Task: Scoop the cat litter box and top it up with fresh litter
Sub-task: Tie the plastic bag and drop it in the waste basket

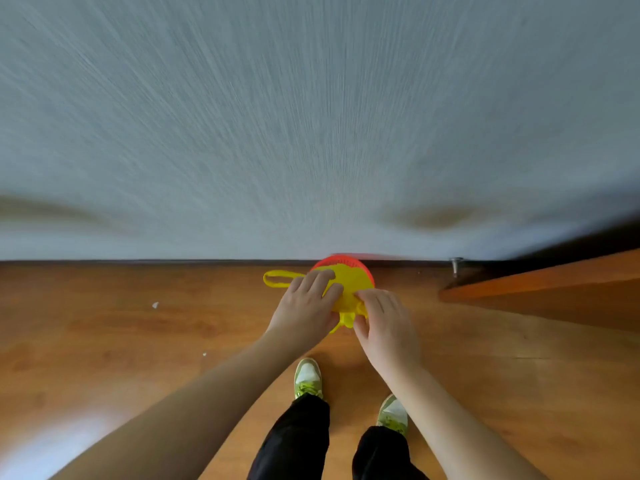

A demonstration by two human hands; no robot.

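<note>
While both hands grip, yellow bag [349, 282] under left hand [304, 306] fingers, right hand [381, 323] pinching its knot.

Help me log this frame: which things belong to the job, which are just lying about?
Job: yellow bag, red bin, left hand, right hand.
Lying about: white scraps, doorstop, door.

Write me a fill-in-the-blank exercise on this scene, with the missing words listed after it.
1. Both hands, the left hand and the right hand, hold a bag coloured ____.
2. The bag sits over a round bin coloured ____.
3. The bin stands on the wooden floor against the ____.
4. A loose handle loop of the bag lies on the person's ____ side.

Missing words: yellow; red; wall; left
</note>
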